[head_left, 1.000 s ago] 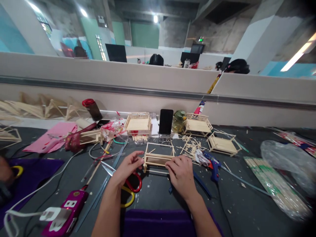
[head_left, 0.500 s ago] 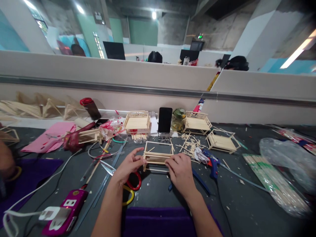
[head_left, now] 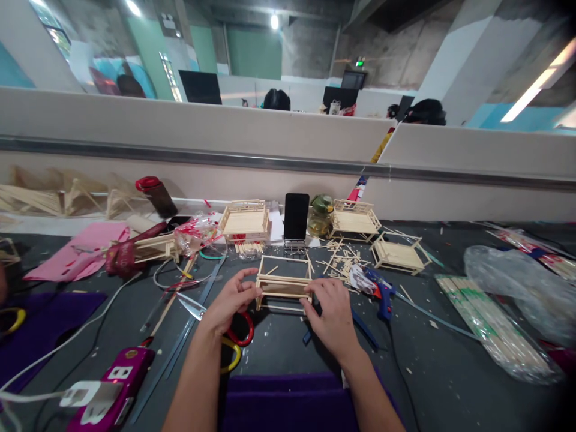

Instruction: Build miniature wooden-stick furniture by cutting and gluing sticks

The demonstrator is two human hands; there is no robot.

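A small frame of pale wooden sticks [head_left: 283, 294] stands on the dark table between my hands, looking like a miniature piece of furniture. My left hand [head_left: 233, 302] pinches its left end with the thumb, the index finger curved above. At the right end, my right hand [head_left: 332, 309] has its thumb and fingers closed on the frame's corner. Beside my left wrist lie scissors [head_left: 243, 329] with red and yellow handles, partly covered by my forearm. A blue glue gun [head_left: 384, 297] rests to the right of my right hand, near a pile of loose sticks [head_left: 344, 261].
Finished-looking stick models [head_left: 245, 221] stand along the back beside a phone [head_left: 296, 217] on a stand. A magenta power strip [head_left: 114, 384] with white cables lies front left. Bagged sticks [head_left: 490, 324] are at right, a purple cloth [head_left: 288, 402] in front.
The thumb and fingers of my right hand have shifted slightly at the frame's right end. A co-worker's hand at the far left has mostly gone out of view. My view has turned slightly.
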